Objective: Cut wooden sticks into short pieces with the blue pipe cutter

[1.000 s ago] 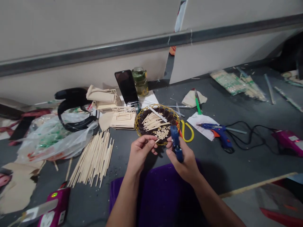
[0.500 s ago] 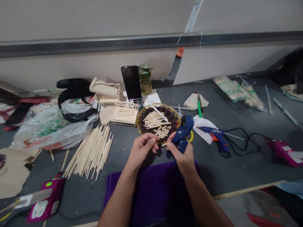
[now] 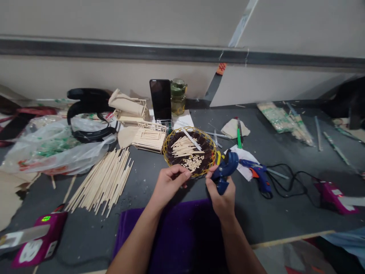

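Note:
My right hand (image 3: 222, 192) is wrapped round a dark blue hand tool (image 3: 228, 165) that looks like a cutter, held above the front right rim of the basket. Thumb and fingertips of my left hand (image 3: 171, 182) are pinched together at the basket's front edge, with what looks like a short piece of wooden stick (image 3: 192, 171) at their tips. In the brown basket with a yellow rim (image 3: 167, 156) lie wooden sticks (image 3: 185, 146), many small cut bits (image 3: 194, 161) and a white strip (image 3: 191, 137). Below my hands a purple cloth (image 3: 176, 228) covers the near edge.
Long wooden sticks (image 3: 102, 180) are fanned out left of my hands. Behind them stand miniature stick furniture (image 3: 149, 139), a phone (image 3: 161, 99) and a green jar (image 3: 178, 97). A blue glue gun (image 3: 264, 179) with its cord lies right, a magenta box (image 3: 42, 239) front left.
My hands have moved slightly apart. The tool in my right hand has shifted a little right and down. The short stick piece now shows at my left fingertips. The camera view has shifted.

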A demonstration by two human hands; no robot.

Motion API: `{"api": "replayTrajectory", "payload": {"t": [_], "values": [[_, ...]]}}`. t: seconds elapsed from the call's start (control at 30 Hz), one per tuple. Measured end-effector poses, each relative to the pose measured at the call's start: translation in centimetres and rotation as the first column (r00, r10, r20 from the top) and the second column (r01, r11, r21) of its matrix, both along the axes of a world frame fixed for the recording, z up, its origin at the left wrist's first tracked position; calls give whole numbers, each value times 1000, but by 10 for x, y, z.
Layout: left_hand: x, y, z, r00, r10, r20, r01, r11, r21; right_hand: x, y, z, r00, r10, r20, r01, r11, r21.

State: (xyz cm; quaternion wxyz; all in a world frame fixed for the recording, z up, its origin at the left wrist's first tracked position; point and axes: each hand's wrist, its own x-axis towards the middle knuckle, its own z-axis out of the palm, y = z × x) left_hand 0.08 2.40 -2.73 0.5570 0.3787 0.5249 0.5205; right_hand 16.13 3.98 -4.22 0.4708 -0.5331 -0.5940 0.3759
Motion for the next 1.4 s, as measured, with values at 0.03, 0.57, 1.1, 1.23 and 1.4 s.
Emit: {"api": "replayTrajectory", "payload": {"t": [0.03, 0.57, 1.1, 1.23, 1.4], "values": [[0, 0, 0, 999, 21, 38, -21, 1000, -7, 2, 1, -2, 997, 14, 73, -17, 999, 35], [-6, 1, 5, 971, 82, -223, -11, 953, 302, 3, -4, -11, 819, 153, 552, -327, 917, 230], [-7, -2, 12, 872, 92, -481, 123, 910, 397, 5, -6, -4, 804, 194, 561, -346, 922, 177], [-8, -3, 11, 859, 63, -508, 153, 916, 372, 5, -6, -4, 803, 220, 555, -354, 924, 146], [-9, -4, 12, 834, 34, -550, 197, 914, 355, 4, -7, -4, 814, 254, 522, -370, 920, 131]]}}
